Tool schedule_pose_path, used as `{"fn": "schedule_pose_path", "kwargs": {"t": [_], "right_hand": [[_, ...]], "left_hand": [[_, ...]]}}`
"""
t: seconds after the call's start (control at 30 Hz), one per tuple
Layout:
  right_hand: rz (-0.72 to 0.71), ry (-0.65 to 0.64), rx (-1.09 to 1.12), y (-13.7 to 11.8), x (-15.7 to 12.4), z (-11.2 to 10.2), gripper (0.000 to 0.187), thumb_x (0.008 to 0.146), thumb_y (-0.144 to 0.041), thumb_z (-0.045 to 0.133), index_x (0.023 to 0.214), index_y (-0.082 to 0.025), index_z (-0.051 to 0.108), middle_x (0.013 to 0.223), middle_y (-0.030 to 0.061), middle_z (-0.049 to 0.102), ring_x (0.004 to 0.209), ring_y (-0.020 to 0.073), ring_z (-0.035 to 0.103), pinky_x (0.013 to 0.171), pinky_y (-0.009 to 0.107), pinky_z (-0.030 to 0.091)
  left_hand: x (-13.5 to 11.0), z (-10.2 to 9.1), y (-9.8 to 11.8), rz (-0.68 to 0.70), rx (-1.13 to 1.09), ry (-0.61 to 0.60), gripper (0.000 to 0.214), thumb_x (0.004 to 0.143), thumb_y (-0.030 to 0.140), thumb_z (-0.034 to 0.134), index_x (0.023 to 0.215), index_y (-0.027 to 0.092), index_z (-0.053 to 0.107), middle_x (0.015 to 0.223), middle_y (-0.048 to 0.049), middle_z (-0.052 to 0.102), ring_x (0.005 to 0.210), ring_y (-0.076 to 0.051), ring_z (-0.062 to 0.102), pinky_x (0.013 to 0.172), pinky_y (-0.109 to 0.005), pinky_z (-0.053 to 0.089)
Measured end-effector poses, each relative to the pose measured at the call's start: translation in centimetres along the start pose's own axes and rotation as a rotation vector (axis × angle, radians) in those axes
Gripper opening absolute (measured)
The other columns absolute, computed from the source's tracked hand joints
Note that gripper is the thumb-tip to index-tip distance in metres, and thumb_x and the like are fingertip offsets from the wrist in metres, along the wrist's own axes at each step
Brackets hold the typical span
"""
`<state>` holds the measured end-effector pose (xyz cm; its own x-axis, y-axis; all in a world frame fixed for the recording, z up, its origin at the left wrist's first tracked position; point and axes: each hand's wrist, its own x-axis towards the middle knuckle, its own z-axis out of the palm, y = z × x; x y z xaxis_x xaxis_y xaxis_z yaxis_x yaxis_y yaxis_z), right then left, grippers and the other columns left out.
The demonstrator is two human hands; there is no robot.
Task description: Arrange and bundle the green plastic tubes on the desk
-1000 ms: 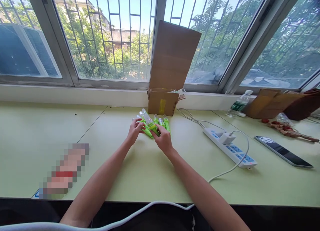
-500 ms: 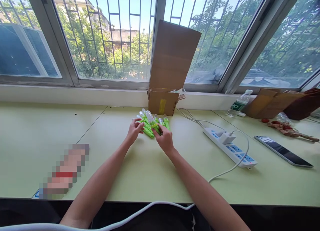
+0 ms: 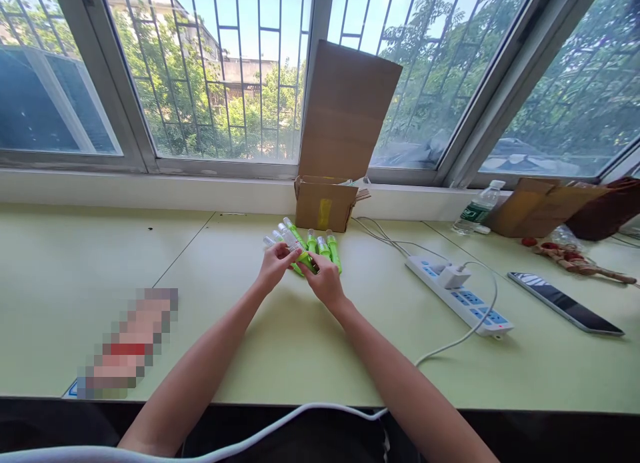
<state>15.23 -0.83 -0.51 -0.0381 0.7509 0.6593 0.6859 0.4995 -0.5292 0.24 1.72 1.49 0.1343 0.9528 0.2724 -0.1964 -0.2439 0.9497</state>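
A light green tube with a clear cap (image 3: 292, 241) is held at a slant between my two hands, over a group of similar tubes. My left hand (image 3: 274, 268) is closed, its fingertips pinching the tube around its middle. The fingers of my right hand (image 3: 324, 277) are closed round the green lower end. Several more green tubes with clear caps (image 3: 334, 251) lie fanned out on the table just beyond and beside my hands. My fingers hide part of the held tube and some of those beneath it.
Behind the tubes, a cardboard box (image 3: 325, 206) stands with its flap raised against the window. To the right are a white power strip (image 3: 460, 296) with cables, a phone (image 3: 565, 303) and a water bottle (image 3: 479, 209). A blurred-out item (image 3: 131, 343) lies at left.
My left hand has moved right and closed on the clear-capped tube, which my right hand was holding. The held tube now tilts more to the left.
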Motion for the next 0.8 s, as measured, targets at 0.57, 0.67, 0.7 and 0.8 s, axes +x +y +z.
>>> {"fn": "schedule_pose_path", "kwargs": {"t": [0.57,0.67,0.7,0.8], "right_hand": [[0.077,-0.041,-0.024,0.04,0.20,0.29,0.045,0.076,-0.033,0.064,0.118,-0.019,0.054,0.096,0.0078,0.066,0.083,0.0221,0.062,0.074,0.036,0.051],[0.110,-0.061,-0.069,0.14,0.19,0.22,0.032,0.077,-0.033,0.064,0.105,-0.020,0.056,0.094,0.0074,0.066,0.086,0.0229,0.062,0.074,0.035,0.049],[0.119,-0.071,-0.085,0.18,0.17,0.19,0.028,0.077,-0.034,0.063,0.102,-0.021,0.057,0.094,0.0070,0.067,0.087,0.0230,0.063,0.073,0.035,0.049],[0.118,-0.086,-0.105,0.27,0.12,0.08,0.024,0.080,-0.035,0.061,0.100,-0.021,0.059,0.094,0.0061,0.069,0.086,0.0224,0.064,0.071,0.033,0.049]], "left_hand": [[0.26,-0.23,-0.32,-0.039,-0.069,0.143,0.043,0.062,0.047,0.077,0.083,0.015,0.059,0.076,-0.0028,0.064,0.066,-0.014,0.061,0.055,-0.025,0.052],[0.26,-0.41,-0.16,-0.039,-0.094,0.187,0.043,0.062,0.047,0.077,0.084,0.015,0.059,0.076,-0.0023,0.063,0.064,-0.012,0.060,0.054,-0.025,0.053],[0.26,-0.49,-0.11,-0.040,-0.105,0.194,0.043,0.061,0.047,0.077,0.084,0.015,0.059,0.076,-0.0022,0.063,0.064,-0.012,0.060,0.055,-0.025,0.053],[0.28,-0.72,-0.01,-0.050,-0.125,0.206,0.044,0.061,0.048,0.077,0.084,0.016,0.059,0.077,-0.0020,0.063,0.064,-0.013,0.060,0.056,-0.026,0.054]]}}
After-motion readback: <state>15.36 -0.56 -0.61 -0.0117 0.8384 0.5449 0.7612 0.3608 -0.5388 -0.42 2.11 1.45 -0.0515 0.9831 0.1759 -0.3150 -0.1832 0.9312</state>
